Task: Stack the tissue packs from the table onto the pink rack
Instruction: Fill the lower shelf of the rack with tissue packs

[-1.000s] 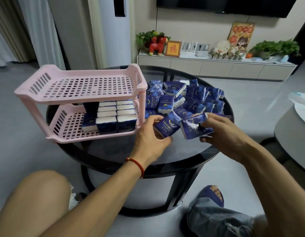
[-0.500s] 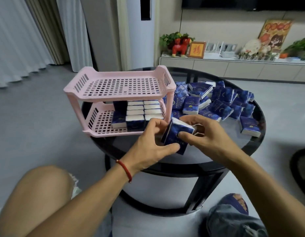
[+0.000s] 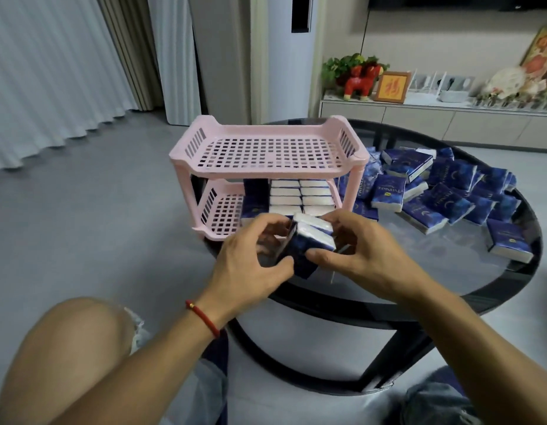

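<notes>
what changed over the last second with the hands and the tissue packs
A second ago the left hand and the right hand each held one blue tissue pack, apart. They brought the packs together, and now both hands grip the two blue-and-white tissue packs as one pair, closer to the pink plastic two-tier rack. The stacked packs on its lower shelf and the loose pile of blue packs on the round dark glass table look unchanged.

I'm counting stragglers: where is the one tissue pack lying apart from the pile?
In the head view, the lone tissue pack lies flat near the right edge of the round table, just in front of the loose pile and right of the right hand.
</notes>
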### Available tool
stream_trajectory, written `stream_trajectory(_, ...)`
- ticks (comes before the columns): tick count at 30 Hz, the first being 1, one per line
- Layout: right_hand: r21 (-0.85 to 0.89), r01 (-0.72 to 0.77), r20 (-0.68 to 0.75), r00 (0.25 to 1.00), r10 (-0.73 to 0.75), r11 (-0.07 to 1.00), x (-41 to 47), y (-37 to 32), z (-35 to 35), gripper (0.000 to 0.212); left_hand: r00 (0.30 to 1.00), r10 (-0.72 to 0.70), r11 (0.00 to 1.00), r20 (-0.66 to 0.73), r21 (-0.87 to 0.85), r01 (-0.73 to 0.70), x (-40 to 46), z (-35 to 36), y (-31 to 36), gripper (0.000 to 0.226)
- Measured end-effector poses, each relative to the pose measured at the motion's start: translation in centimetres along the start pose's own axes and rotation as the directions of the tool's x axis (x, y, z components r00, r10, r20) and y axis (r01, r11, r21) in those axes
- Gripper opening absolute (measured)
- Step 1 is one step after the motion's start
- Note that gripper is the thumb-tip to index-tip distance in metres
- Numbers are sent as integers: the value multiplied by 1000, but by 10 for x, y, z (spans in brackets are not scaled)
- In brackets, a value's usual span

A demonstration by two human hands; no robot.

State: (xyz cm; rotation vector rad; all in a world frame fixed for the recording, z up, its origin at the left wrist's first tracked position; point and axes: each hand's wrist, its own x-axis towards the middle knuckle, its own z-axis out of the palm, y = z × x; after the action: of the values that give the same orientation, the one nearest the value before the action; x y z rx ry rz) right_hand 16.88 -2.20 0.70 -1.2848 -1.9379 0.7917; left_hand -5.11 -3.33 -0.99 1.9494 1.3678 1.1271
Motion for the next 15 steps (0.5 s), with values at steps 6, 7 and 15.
stream_trajectory(6, 28, 3, -14, 1000, -3, 1000, 13, -12, 10, 40, 991, -57, 957, -124, 276, 90, 38, -25, -31, 38)
stream_trajectory(7, 27, 5, -9, 1000, -5, 1000, 14, -12, 12, 40, 994, -69, 926, -84, 365, 95, 49, -24, -38, 42)
stream_trajectory(15, 18, 0, 17, 1000, 0, 1000, 23, -9, 22, 33, 953, -264, 877, 150, 448, 172, 109, -16, -73, 58)
